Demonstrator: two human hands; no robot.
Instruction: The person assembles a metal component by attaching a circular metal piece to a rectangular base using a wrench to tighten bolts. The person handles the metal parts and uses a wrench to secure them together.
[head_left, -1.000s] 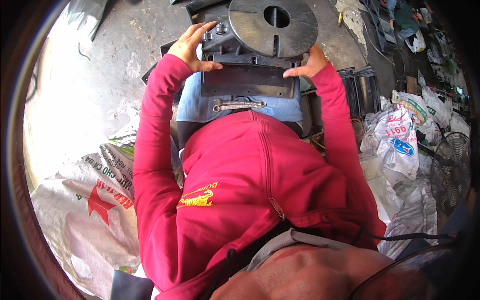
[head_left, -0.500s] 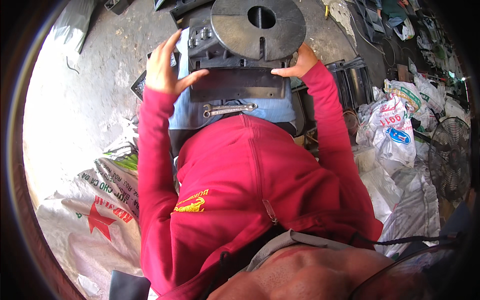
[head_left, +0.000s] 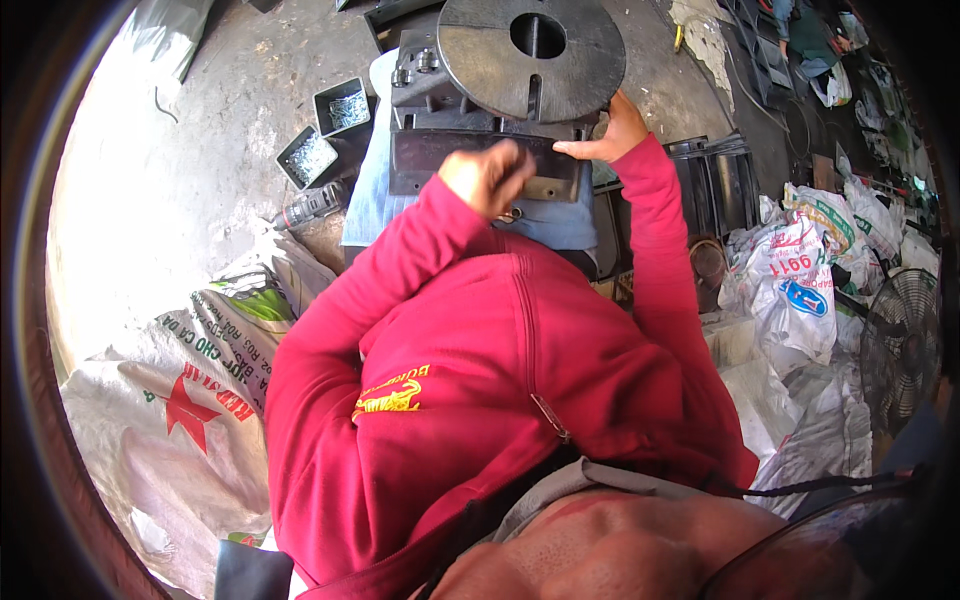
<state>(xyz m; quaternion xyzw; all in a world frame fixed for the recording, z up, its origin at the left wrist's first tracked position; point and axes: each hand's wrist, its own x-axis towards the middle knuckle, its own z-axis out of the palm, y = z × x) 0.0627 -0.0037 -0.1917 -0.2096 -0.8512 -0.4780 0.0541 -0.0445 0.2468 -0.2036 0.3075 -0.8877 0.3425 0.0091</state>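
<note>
A black base part [head_left: 445, 95] lies across my lap on blue cloth [head_left: 368, 218]. On top of it sits a round black disc [head_left: 582, 65] with a centre hole and a slot. My right hand [head_left: 612, 138] grips the part's right side, thumb on the near edge and fingers behind the disc. Over the near black plate [head_left: 420, 160], my left hand [head_left: 482, 180] is curled and smeared by motion. One ring end of a metal wrench [head_left: 512, 215] peeks out just below that hand; the rest of the wrench is hidden.
Two black bins of screws [head_left: 308, 157] stand on the floor at the left, with a power drill [head_left: 312, 205] beside them. Black parts [head_left: 712, 185] are stacked at the right. White sacks [head_left: 790, 270] and a fan [head_left: 900, 340] lie further right. Another person [head_left: 805, 45] is at the far right.
My left hand has left the part's left side and moved right and nearer, over the wrench. My right hand keeps its grip. The bins and drill have come into fuller view.
</note>
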